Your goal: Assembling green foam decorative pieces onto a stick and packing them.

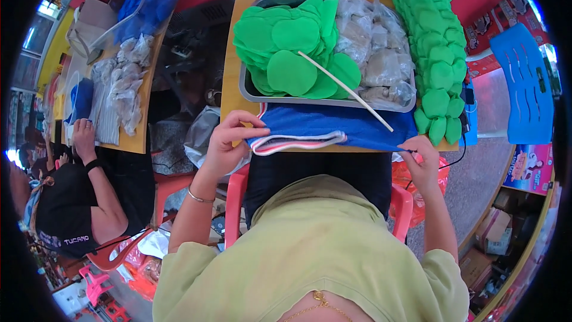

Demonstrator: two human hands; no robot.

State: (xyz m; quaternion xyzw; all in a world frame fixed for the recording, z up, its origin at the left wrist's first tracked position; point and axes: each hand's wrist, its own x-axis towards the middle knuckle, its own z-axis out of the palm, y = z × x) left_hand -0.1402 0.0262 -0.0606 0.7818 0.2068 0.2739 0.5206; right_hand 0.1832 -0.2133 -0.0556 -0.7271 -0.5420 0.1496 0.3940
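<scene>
A blue piece of cloth [375,125] lies along the table's near edge, with a white, red and dark striped ribbed band [298,142] folded at its left part. My left hand [232,140] pinches the cloth beside the band's left end. At the right corner, the fingertips of my right hand [422,160] close on the cloth's edge. Just beyond the cloth stands a grey metal tray [333,103]. Flat rounded green pieces [292,71] are heaped in its left half, and clear plastic bags [375,48] of brownish contents fill the right. A thin wooden stick [348,90] rests across the tray's near rim.
Overlapping green pieces [435,53] line the table's right side. A blue slotted plastic panel [521,83] stands farther right. To the left, a person [89,197] sits at another table [146,98] with plastic bags and blue cloth. Red chair arms [237,203] flank me.
</scene>
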